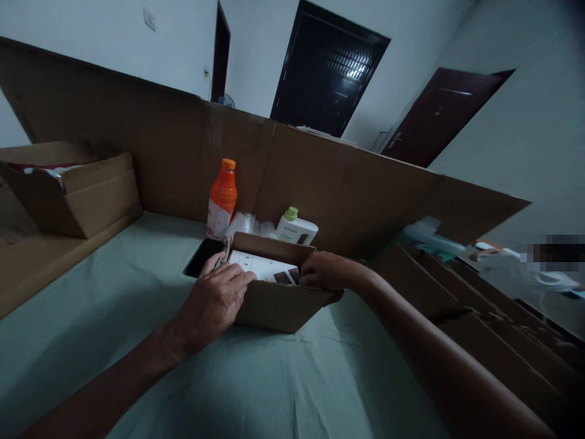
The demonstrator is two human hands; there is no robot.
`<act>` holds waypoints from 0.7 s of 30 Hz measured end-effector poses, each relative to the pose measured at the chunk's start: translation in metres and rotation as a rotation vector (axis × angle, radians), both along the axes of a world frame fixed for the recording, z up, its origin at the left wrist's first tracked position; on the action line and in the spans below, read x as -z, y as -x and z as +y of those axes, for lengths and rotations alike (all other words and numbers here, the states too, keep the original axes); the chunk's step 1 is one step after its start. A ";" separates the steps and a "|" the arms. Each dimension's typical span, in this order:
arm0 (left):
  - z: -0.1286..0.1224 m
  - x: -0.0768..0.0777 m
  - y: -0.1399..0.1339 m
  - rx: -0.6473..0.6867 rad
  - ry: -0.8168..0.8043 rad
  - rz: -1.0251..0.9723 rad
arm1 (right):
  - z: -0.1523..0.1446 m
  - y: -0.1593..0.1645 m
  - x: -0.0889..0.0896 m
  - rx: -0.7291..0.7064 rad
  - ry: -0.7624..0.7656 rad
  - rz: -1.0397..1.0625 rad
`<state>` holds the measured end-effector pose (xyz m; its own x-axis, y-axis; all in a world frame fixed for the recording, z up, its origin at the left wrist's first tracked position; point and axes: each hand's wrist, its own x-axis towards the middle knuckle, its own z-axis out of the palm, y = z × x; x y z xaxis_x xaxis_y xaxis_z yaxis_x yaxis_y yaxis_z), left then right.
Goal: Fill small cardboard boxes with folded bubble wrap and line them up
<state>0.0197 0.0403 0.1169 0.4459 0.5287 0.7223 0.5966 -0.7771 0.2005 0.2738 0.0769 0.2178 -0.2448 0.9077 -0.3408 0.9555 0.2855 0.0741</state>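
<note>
A small open cardboard box (274, 308) stands on the green cloth in the middle of the view. Inside it lies a flat white printed item (256, 263) with a dark picture at its right end; I cannot tell if it is a carton or a leaflet. My left hand (222, 296) is closed over the box's left end, its fingertips on the rim and touching the white item. At the right end, my right hand (322, 270) is curled with its fingers down inside the rim. Whatever those fingers hold is hidden.
Behind the box are an orange bottle (223, 195), clear bubble wrap (247, 223) and a white bottle with a green cap (297, 230). A black flat object (201, 259) lies left of it. A larger open carton (100, 195) stands far left. A cardboard wall (320, 183) closes the back.
</note>
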 end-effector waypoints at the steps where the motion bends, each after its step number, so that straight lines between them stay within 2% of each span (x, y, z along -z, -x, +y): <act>1: 0.001 0.001 -0.001 -0.004 -0.004 0.000 | 0.000 0.000 0.002 0.002 -0.020 0.007; 4: 0.001 0.002 -0.003 -0.011 -0.044 -0.010 | -0.006 0.000 0.003 0.036 -0.100 0.015; 6: -0.004 0.002 -0.002 -0.028 -0.103 -0.056 | -0.018 -0.006 -0.001 0.076 -0.205 0.066; 9: -0.012 0.007 0.008 -0.102 -0.159 -0.200 | -0.049 -0.032 -0.004 0.180 -0.489 0.328; 11: -0.017 0.018 0.019 -0.158 -0.073 -0.297 | -0.073 -0.053 0.006 0.269 -0.645 0.529; 13: -0.019 0.035 0.031 -0.199 0.119 -0.372 | -0.093 -0.069 0.029 0.329 -0.655 0.658; 16: -0.021 0.064 0.038 -0.189 0.471 -0.438 | -0.105 -0.068 0.079 0.325 -0.518 0.805; 19: -0.019 0.081 0.029 -0.046 0.731 -0.495 | -0.095 -0.043 0.121 0.275 -0.429 0.918; 21: -0.015 0.084 0.014 0.029 0.820 -0.555 | -0.086 -0.028 0.135 0.275 -0.441 0.964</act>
